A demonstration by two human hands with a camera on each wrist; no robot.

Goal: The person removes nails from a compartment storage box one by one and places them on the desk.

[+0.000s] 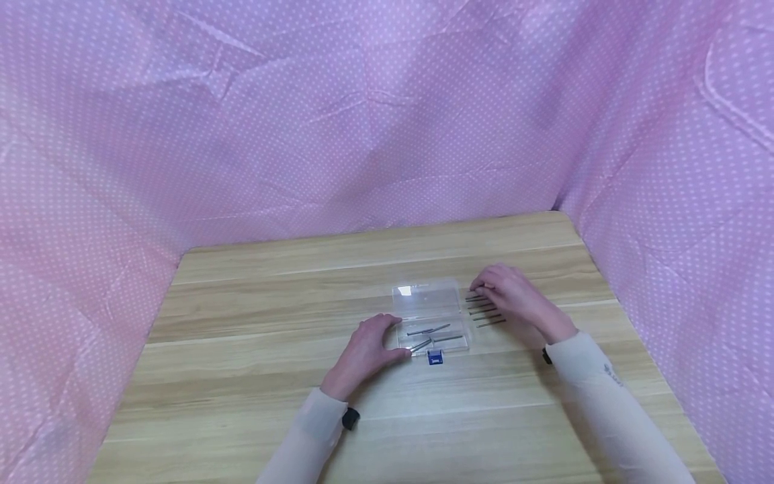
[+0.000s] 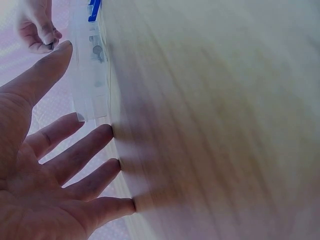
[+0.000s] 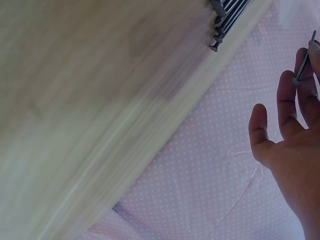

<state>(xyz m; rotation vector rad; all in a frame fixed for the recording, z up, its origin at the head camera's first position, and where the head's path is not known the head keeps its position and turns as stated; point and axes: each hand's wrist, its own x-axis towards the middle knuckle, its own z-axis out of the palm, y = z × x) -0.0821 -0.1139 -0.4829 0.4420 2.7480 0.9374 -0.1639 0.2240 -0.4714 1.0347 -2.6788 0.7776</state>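
Observation:
A clear plastic box (image 1: pixel 432 316) lies with its lid folded back, several metal nails (image 1: pixel 447 338) inside and a blue latch (image 1: pixel 435 357) at its front. My left hand (image 1: pixel 367 349) touches the box's left side with thumb and index finger; in the left wrist view the fingers of that hand (image 2: pixel 55 170) are spread, the others resting on the table. To the right of the box, several nails (image 1: pixel 491 322) lie in a row. Above their far end, my right hand (image 1: pixel 514 294) pinches one nail (image 3: pixel 304 62), clearly seen in the right wrist view.
The wooden table (image 1: pixel 242 323) has a back edge and side edges bordered by pink dotted cloth (image 1: pixel 363 134), which hangs behind and on both sides.

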